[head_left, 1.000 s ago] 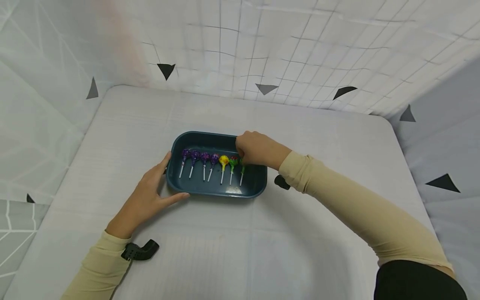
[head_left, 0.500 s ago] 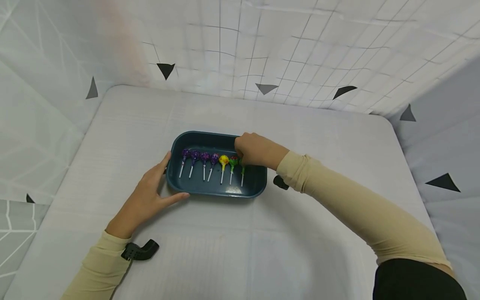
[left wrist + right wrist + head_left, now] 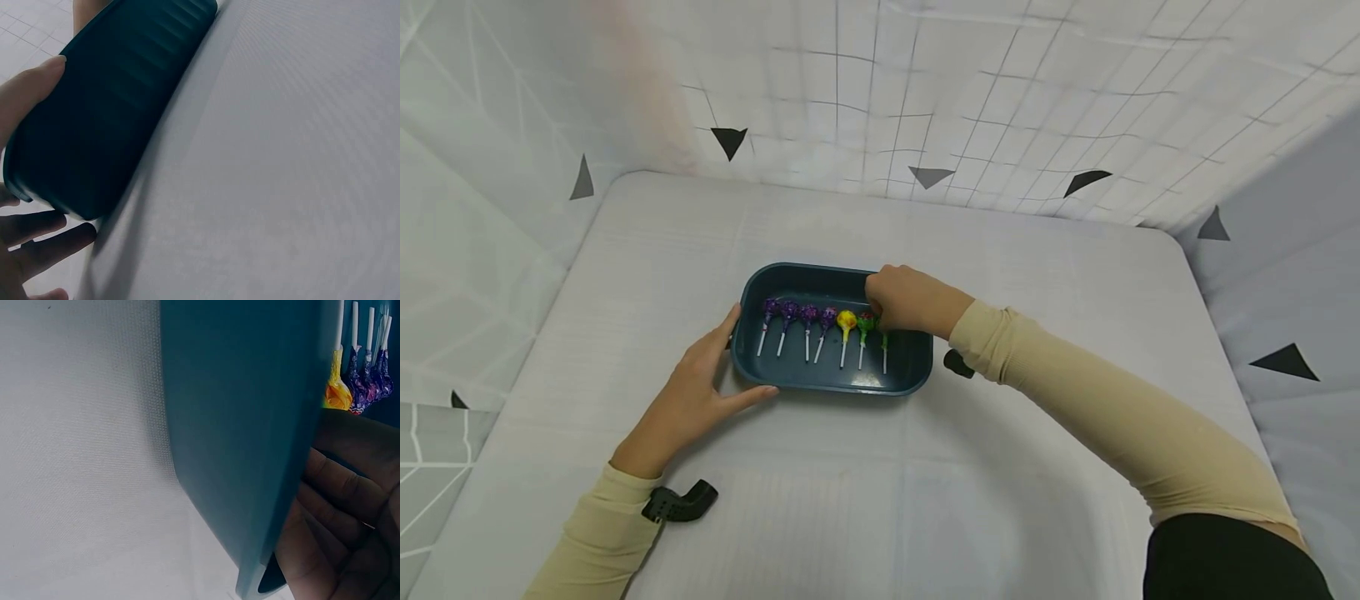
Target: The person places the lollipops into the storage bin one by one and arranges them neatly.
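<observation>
A dark teal tray (image 3: 797, 379) lies on the white table with a row of lollipops inside, sticks towards me. At the left stand several purple-wrapped lollipops (image 3: 808, 313), then a yellow lollipop (image 3: 847, 320) and a green-and-red lollipop (image 3: 865, 323). Reaching over the right end, my right hand (image 3: 917, 300) has curled fingers on the last green lollipop (image 3: 884, 340); its head is hidden beneath them. My left hand (image 3: 688, 396) touches the tray's near left corner with spread fingers, the thumb (image 3: 47, 72) against its long front side.
The white table (image 3: 820, 500) surrounds the tray. White patterned cloth (image 3: 970, 92) with dark triangles hangs behind and at both sides. Black camera mounts are strapped at both wrists, including the left mount (image 3: 681, 502).
My right hand has shifted slightly left, and the stick of the green lollipop under it has turned more upright. The left hand and the tray stay about where they were.
</observation>
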Action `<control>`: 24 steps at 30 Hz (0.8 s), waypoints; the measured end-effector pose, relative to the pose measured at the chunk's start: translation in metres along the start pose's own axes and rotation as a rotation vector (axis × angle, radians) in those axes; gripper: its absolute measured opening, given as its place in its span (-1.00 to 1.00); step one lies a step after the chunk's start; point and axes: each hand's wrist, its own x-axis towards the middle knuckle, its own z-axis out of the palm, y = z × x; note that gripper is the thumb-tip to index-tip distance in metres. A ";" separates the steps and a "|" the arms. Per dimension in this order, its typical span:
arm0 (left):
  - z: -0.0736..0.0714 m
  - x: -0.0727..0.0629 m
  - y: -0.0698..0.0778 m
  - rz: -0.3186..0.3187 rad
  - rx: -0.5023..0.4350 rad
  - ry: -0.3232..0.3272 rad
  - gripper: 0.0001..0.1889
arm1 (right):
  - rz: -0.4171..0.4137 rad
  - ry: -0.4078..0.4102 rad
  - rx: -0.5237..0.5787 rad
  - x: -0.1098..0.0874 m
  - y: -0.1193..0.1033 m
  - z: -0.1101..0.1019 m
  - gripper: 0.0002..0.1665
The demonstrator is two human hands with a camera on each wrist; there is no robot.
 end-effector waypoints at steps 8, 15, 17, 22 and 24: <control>0.000 0.001 0.000 0.000 -0.006 -0.002 0.31 | 0.005 -0.001 0.007 0.000 0.001 0.001 -0.90; 0.001 0.001 -0.001 0.017 -0.006 0.008 0.31 | 0.012 0.004 0.002 -0.001 0.001 -0.001 -0.91; 0.000 0.000 -0.001 0.018 -0.002 0.011 0.32 | 0.020 0.007 0.004 -0.002 0.001 -0.002 -0.90; 0.000 0.000 0.001 0.010 0.001 0.007 0.32 | 0.022 0.023 0.005 -0.005 0.003 -0.005 -0.86; 0.000 0.000 0.002 0.006 0.000 0.005 0.31 | 0.015 0.036 0.000 -0.007 0.004 -0.007 -0.85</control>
